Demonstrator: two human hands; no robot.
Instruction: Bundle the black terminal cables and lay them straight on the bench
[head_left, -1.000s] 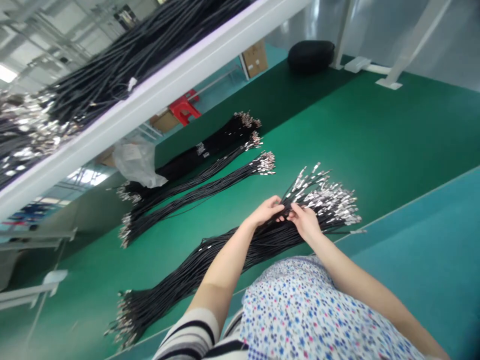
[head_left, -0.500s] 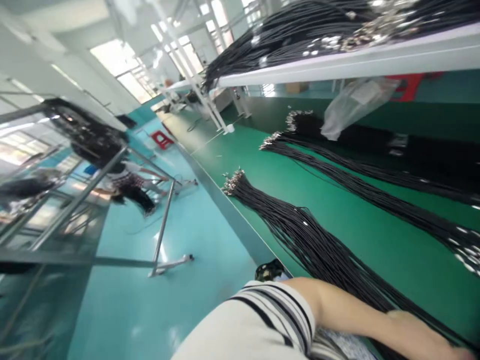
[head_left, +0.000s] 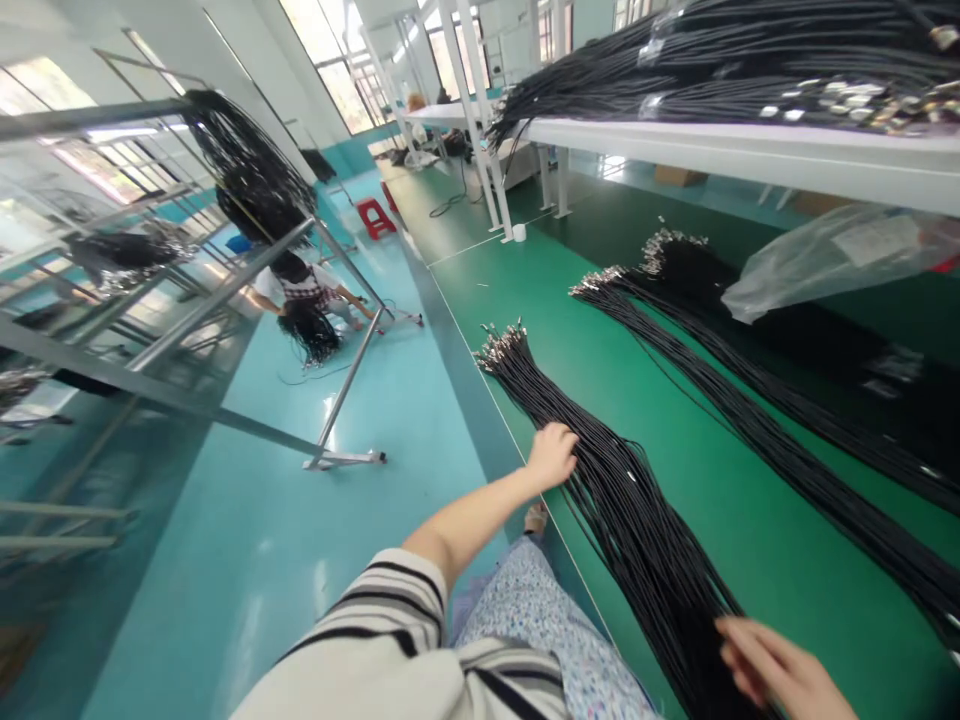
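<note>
A long bundle of black cables (head_left: 630,510) with metal terminals at its far end lies along the near edge of the green table (head_left: 720,480). My left hand (head_left: 553,455) reaches out and rests on the bundle's left side, fingers curled on the cables. At the bottom right, my right hand (head_left: 772,665) lies on the same bundle, its fingers bent over the strands. Both arms are bare below a striped sleeve.
Two more cable bundles (head_left: 750,400) and a clear plastic bag (head_left: 832,255) lie farther back. A white shelf (head_left: 750,150) above carries more cables. On the teal floor, a person (head_left: 304,290) crouches by metal racks (head_left: 187,330) hung with cables.
The view has swung left from the terminal ends to the bundle's other end. My hands have parted: the left now stretches far along the bundle, the right stays near me.
</note>
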